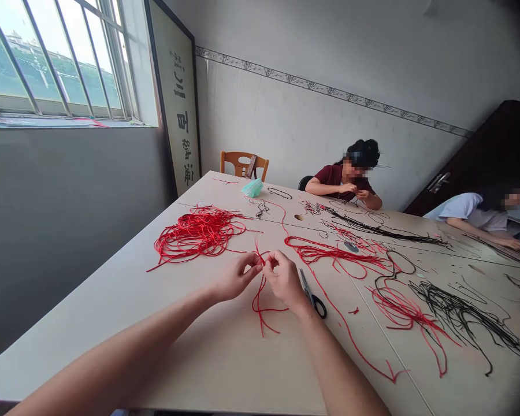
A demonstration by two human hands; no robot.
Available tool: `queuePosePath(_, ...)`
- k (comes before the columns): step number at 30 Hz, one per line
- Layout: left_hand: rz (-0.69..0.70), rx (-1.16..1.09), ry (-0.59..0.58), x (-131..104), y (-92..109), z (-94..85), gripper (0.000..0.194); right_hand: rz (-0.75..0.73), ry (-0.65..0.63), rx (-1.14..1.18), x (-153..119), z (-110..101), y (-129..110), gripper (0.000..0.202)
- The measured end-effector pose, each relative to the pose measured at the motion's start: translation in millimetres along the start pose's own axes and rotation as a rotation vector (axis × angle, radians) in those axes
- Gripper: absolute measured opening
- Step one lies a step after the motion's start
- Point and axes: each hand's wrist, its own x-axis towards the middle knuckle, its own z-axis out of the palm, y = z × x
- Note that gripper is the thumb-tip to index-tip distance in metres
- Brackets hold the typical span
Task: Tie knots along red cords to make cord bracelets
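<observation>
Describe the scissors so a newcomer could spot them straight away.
On the big pale table, look just beyond the right hand, beside its wrist. The scissors lie there, blades pointing away from the wearer; their rounded black handles set them apart from the thin red cords around them.

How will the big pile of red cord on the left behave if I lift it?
The pile of red cord will probably sag and feel floppy, since its thin strands lie in loose curves. It may come up as a tangle, because many loops cross. It is perhaps light for its spread, as gaps show between the outer loops.
</observation>
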Motion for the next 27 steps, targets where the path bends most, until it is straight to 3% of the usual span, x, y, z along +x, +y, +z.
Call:
queuePosePath(7,-0.106,-0.29,0.049,2.5,-8.7,2.0,0.029,0.113,-0.088,0.22,0.5,-1.9,-1.8,0.014)
queuePosePath(11,-0.229,-0.433,0.014,-1.6,-0.1,5.0,0.033,0.016,-0.026,0.058,-0.4,-1.5,-2.6,0.011)
queuePosePath(16,-0.207,-0.486,0.042,-0.8,-3.0,8.7,0.036,-0.123,0.039,-0.254,-3.9,8.8,-1.7,0.006)
queuePosePath(20,-0.214,-0.404,0.077,0.5,-8.9,11.9,0.034,-0.216,0.054,-0.375,-3.2,13.7,3.7,0.006)
queuePosePath(25,0.059,0.016,0.219,0.5,-5.4,10.1,0.025,-0.226,0.053,-0.356,-0.7,10.9,5.3,0.005)
queuePosePath(27,0.062,0.034,0.207,1.9,-4.2,7.3,0.024,-0.213,0.059,-0.325,-0.8,9.7,3.7,0.005)
